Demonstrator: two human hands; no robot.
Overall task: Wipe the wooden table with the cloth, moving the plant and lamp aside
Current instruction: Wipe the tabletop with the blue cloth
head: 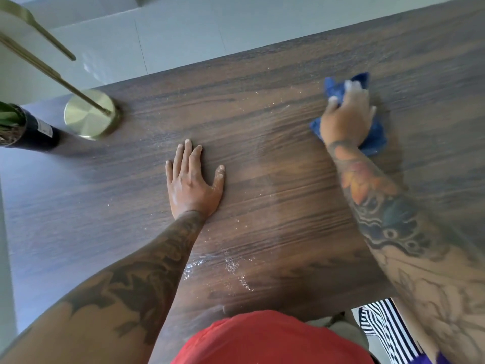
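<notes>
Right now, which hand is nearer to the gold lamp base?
Left. The left hand lies flat on the wooden table, just right of the lamp base and nearer the person. The right hand presses the blue cloth far across the table.

Home living space: dark wooden table (pixel 262 158), brass lamp (pixel 90 114) and potted plant (pixel 23 127) left of the left-hand fingers (pixel 187 153), pale tiled floor (pixel 170 35) beyond, striped rug (pixel 385 329).

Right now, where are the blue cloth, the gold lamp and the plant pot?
blue cloth (pixel 374 141): head view, near corner, beside the wrist.
gold lamp (pixel 88 114): head view, round base top.
plant pot (pixel 34 130): head view, dark side.
</notes>
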